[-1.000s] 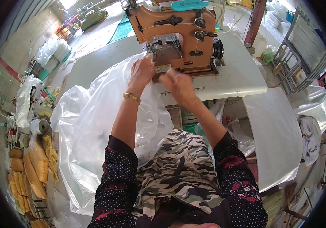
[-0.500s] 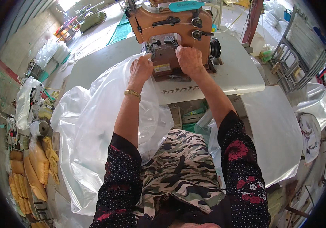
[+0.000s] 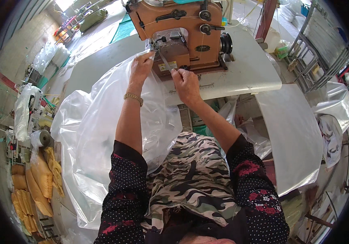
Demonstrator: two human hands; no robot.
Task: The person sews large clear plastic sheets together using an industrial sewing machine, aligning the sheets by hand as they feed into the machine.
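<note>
A brown sewing machine point(image 3: 209, 46) stands on a pale table point(image 3: 239, 79). My left hand point(image 3: 141, 71), with a gold watch on the wrist, is closed on the upper edge of a large clear plastic sheet point(image 3: 105, 118), right beside the machine's needle area. The sheet hangs in loose folds to the left and over my lap. In front of the machine's base, my right hand point(image 3: 187, 86) pinches the end of a narrow pale strip point(image 3: 165, 61), which runs up toward the needle area. Whether the strip joins the sheet is hidden.
A flat translucent panel point(image 3: 290, 134) slants down at the table's right. Metal frames point(image 3: 315, 53) stand at the far right. At left lie yellow bundles point(image 3: 40, 179) and a grey roll point(image 3: 41, 138). A red post point(image 3: 268, 20) rises behind the table.
My right hand has come down and left from the machine's arm, now with the narrow strip drawn between it and the needle area. My left hand stays at the sheet's edge.
</note>
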